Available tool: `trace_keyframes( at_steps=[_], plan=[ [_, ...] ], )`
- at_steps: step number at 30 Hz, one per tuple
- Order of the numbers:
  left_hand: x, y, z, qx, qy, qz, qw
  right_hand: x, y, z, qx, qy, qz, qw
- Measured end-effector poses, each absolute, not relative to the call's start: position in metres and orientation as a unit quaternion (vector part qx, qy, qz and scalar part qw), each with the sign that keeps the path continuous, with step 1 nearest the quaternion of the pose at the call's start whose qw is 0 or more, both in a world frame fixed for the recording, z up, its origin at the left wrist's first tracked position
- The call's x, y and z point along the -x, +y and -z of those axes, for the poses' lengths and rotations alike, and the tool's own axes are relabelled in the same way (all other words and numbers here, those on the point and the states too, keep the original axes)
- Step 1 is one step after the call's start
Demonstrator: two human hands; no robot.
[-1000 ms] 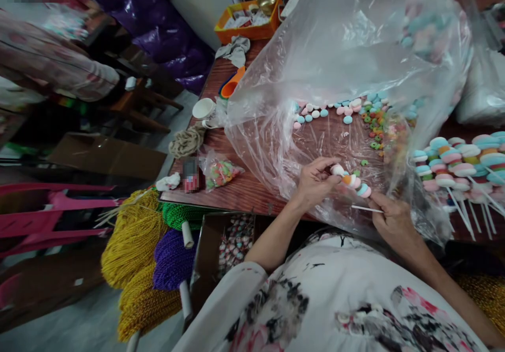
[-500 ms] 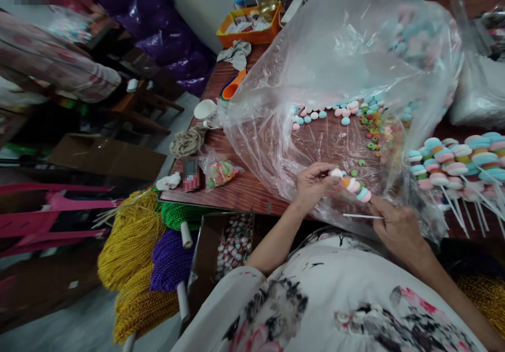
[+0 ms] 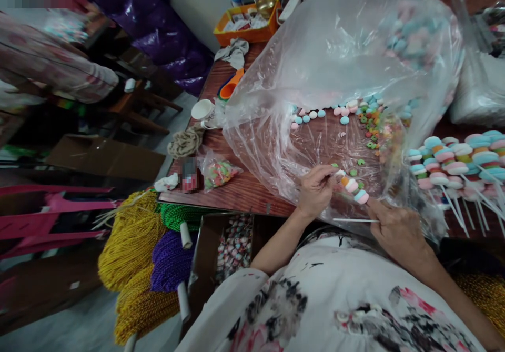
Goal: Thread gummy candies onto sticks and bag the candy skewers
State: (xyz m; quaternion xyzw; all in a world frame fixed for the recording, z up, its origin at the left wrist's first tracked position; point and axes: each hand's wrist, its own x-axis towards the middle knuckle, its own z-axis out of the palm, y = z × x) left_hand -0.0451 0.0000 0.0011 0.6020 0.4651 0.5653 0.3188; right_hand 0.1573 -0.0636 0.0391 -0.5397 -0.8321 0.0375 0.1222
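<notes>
Left fingers (image 3: 324,170) and right fingers (image 3: 376,208) pinch a pink, white, blue, orange candy stack (image 3: 351,185).

A row of candies (image 3: 352,186) sits between left hand (image 3: 315,191) and right hand (image 3: 396,231) at the near side of a table (image 3: 252,194), a stick (image 3: 353,220) jutting left from the right. Beyond, loose candies (image 3: 344,120) lie about a plastic bag (image 3: 315,62); skewered candies (image 3: 473,157) lie right. At left, a cup (image 3: 202,110) sits past a rope coil (image 3: 185,142), a tray (image 3: 229,38) farther still. Nearer, a carton (image 3: 205,244) stands right of cord bundles (image 3: 132,241).
</notes>
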Motion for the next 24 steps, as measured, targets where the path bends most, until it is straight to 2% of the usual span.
trace_keyframes(
  at_steps=[3, 8, 10, 20, 24],
  plan=[
    [0.046, -0.001, 0.001, -0.622, 0.461, -0.555, 0.303, -0.159, -0.063, -0.042, 0.532, -0.835, -0.046, 0.132],
    [0.042, 0.0, 0.005, -0.419, 0.473, -0.582, 0.512, -0.168, -0.063, -0.043, 0.531, -0.829, -0.057, 0.167],
    [0.041, 0.002, 0.005, -0.35, 0.468, -0.585, 0.562, -0.171, -0.064, -0.042, 0.533, -0.825, -0.056, 0.177],
    [0.041, -0.001, 0.0, -0.35, 0.449, -0.6, 0.562, -0.17, -0.065, -0.04, 0.546, -0.816, -0.065, 0.178],
    [0.039, -0.006, -0.002, -0.402, 0.444, -0.617, 0.51, -0.17, -0.065, -0.037, 0.546, -0.817, -0.069, 0.173]
  ],
)
